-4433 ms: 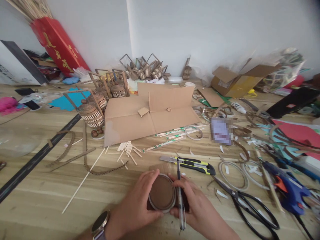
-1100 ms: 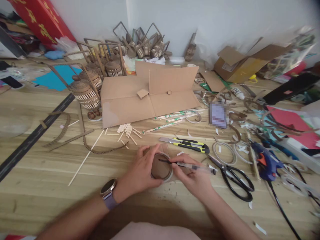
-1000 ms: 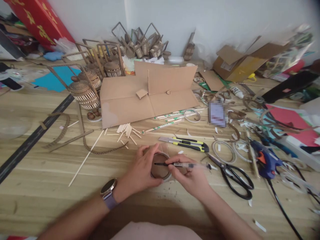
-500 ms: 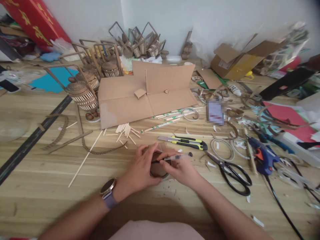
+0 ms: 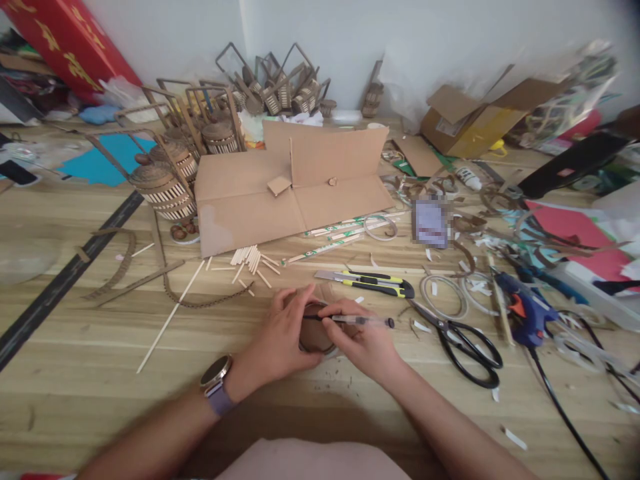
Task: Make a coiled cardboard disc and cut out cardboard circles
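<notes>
Near the front edge of the wooden surface (image 5: 100,373), the left hand (image 5: 280,340) curled around a round brown disc (image 5: 314,337) with a pale rim. Its grip was closed on the disc's left side, thumb below and fingers arched over the top edge, pressing it flat. A watch (image 5: 216,377) sat on that wrist.

The right hand (image 5: 364,345) was just beside the disc on its right. Its grip was pinched shut on a clear-barrelled pen (image 5: 358,321). The pen lay nearly level, its dark tip pointing left at the disc's upper rim and its cap end pointing right. The two hands were touching or nearly so over the disc; I could not tell which.

Just beyond the hands lay a yellow-and-black utility knife (image 5: 369,283), and to their right black-handled scissors (image 5: 463,341), apart from the pen. Further right was a blue glue gun (image 5: 525,308) with its black cord. Behind the knife, short wooden sticks (image 5: 250,259) were scattered in front of a flattened cardboard box (image 5: 280,193). Left of the box stood woven baskets (image 5: 161,190).
</notes>
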Demonstrator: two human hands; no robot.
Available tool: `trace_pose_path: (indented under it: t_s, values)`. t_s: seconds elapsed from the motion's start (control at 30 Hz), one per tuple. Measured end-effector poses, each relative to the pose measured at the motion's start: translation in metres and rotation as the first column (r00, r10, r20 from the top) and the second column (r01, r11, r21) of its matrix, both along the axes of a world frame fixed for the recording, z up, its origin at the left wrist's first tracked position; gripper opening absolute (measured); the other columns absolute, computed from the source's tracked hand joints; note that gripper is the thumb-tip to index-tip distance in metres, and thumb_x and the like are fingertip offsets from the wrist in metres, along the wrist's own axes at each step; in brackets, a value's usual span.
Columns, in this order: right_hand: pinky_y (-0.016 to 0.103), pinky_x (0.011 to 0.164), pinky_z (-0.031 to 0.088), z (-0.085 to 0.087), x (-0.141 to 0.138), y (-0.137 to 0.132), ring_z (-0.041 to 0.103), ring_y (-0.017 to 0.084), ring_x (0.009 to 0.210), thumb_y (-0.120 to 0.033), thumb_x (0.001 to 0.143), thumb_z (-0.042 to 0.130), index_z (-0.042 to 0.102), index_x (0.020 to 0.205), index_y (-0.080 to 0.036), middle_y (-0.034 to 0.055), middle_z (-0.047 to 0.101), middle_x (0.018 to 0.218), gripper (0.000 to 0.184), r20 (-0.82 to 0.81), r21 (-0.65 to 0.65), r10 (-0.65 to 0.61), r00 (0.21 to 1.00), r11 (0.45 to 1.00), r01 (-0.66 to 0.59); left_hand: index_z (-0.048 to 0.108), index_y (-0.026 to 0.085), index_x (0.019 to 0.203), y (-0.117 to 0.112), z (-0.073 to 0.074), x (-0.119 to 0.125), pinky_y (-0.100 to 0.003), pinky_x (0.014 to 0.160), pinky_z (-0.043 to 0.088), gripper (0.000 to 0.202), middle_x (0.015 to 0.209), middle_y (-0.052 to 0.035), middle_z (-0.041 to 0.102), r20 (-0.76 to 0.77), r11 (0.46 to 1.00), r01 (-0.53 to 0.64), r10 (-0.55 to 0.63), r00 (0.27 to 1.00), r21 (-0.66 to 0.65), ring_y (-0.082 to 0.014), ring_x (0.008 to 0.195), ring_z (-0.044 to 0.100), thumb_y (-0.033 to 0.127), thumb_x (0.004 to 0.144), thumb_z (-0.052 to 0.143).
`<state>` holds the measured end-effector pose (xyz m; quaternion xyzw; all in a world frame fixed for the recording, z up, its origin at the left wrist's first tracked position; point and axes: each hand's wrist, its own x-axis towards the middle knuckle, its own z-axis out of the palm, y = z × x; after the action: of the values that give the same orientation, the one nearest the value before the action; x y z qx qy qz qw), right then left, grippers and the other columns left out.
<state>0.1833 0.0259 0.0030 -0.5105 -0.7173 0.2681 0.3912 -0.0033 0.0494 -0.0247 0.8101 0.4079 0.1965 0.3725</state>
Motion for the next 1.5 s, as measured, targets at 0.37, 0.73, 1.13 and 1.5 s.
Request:
trace_pose_path:
  t_s: [0.37, 0.73, 1.13, 1.5]
  values:
    - [0.034, 0.075, 0.052, -0.002, -0.003, -0.010, 0.072, 0.021, 0.079, -0.018, 0.087, 0.054, 0.069, 0.085, -0.025, 0.0026, 0.077, 0.080, 0.016, -0.001, -0.001, 0.045, 0.999, 0.999, -0.045, 0.018, 0.021, 0.154, -0.001, 0.000, 0.001, -0.059, 0.113, 0.031, 0.105, 0.140, -0.0144, 0.054, 0.002, 0.998, 0.013, -0.013, 1.000, 0.065, -0.0391, 0.137, 0.033, 0.024, 0.068, 0.077]
    - [0.029, 0.063, 0.052, 0.010, 0.002, -0.007, 0.070, 0.020, 0.069, -0.019, 0.087, 0.052, 0.067, 0.080, -0.022, 0.0026, 0.074, 0.074, 0.017, -0.020, -0.089, 0.009, 1.000, 0.996, -0.011, 0.020, 0.023, 0.153, 0.000, 0.005, 0.002, -0.062, 0.112, 0.031, 0.104, 0.139, -0.0118, 0.055, -0.012, 1.000, 0.003, -0.003, 1.000, -0.004, -0.0414, 0.138, 0.032, 0.024, 0.067, 0.079]
    - [0.026, 0.050, 0.046, 0.012, 0.002, -0.012, 0.063, 0.017, 0.056, -0.024, 0.087, 0.051, 0.065, 0.078, -0.022, 0.0009, 0.068, 0.064, 0.017, -0.018, -0.247, 0.072, 0.997, 0.966, -0.074, 0.019, 0.020, 0.153, 0.001, 0.001, 0.001, -0.060, 0.114, 0.030, 0.102, 0.140, -0.0121, 0.055, -0.021, 0.999, 0.026, -0.025, 0.999, 0.038, -0.0401, 0.138, 0.030, 0.022, 0.068, 0.076]
    - [0.025, 0.051, 0.044, 0.026, 0.006, 0.002, 0.060, 0.017, 0.057, -0.025, 0.086, 0.049, 0.060, 0.076, -0.021, 0.0004, 0.064, 0.065, 0.016, 0.021, -0.350, 0.117, 0.993, 0.931, -0.102, 0.021, 0.019, 0.153, 0.001, 0.002, 0.000, -0.061, 0.115, 0.029, 0.104, 0.142, -0.0125, 0.054, -0.049, 1.000, 0.026, -0.025, 0.998, 0.001, -0.0412, 0.139, 0.028, 0.027, 0.067, 0.079]
